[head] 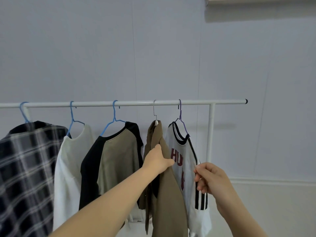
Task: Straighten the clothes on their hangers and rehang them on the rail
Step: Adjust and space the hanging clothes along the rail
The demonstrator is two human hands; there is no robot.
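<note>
Five garments hung from the rail (123,103). The left hand (158,159) gripped the front edge of the brown jacket (166,185), likely to pull it square on its hanger. Just right of the jacket, the right hand (211,179) pinched the sleeve of the white jersey (183,151), apparently holding it aside.

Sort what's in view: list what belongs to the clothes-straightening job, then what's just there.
Job: rail; plaid shirt; cream top; black-sleeved top; brown jacket, gripped by the left hand; white jersey, pinched by the right hand.
Just there: wall; air conditioner.
</note>
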